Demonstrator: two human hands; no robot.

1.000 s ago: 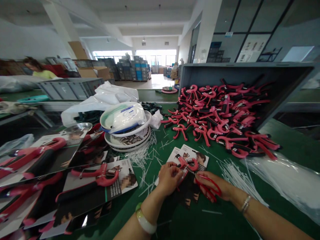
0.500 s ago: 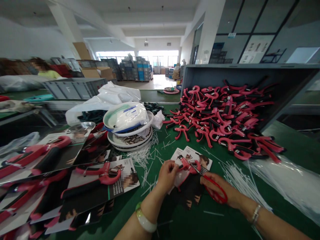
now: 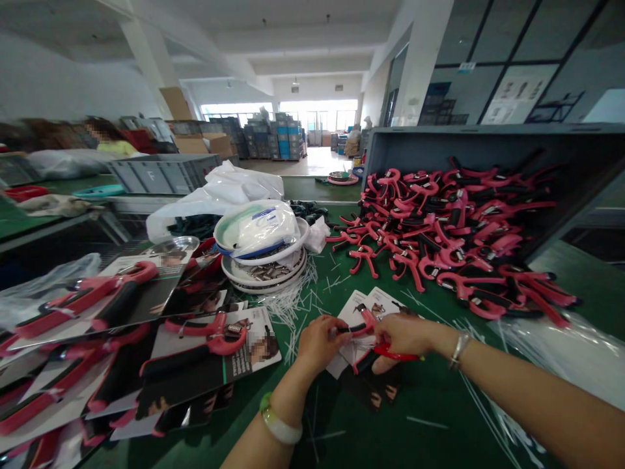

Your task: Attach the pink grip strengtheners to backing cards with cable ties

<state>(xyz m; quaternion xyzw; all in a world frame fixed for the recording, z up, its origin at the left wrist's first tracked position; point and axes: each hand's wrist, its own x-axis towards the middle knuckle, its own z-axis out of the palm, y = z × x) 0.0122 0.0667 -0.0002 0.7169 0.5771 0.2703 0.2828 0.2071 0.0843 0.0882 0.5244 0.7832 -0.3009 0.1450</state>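
My left hand (image 3: 319, 340), with a bangle at the wrist, grips one handle of a pink and black plier (image 3: 362, 326) that lies on printed cards (image 3: 351, 305). Closed around red-handled scissors (image 3: 401, 355), my right hand (image 3: 400, 335) is over the plier's right part; the scissor blades are hidden. Mounted pliers on cards (image 3: 209, 345) are piled at the left. Loose pink pliers (image 3: 439, 228) spill from a tipped grey crate (image 3: 488, 130) at the right.
White ties (image 3: 293, 306) are scattered on the green table (image 3: 390, 443). Stacked white dishes (image 3: 263, 273) hold metal parts and a plastic bag. A clear bag (image 3: 571, 352) lies at the right. Behind are a grey bin (image 3: 161, 174) and a person (image 3: 110, 138) in yellow.
My right hand has moved left over the plier, bringing the scissors with it. My left hand has shifted slightly onto the handle. The view has turned a little left.
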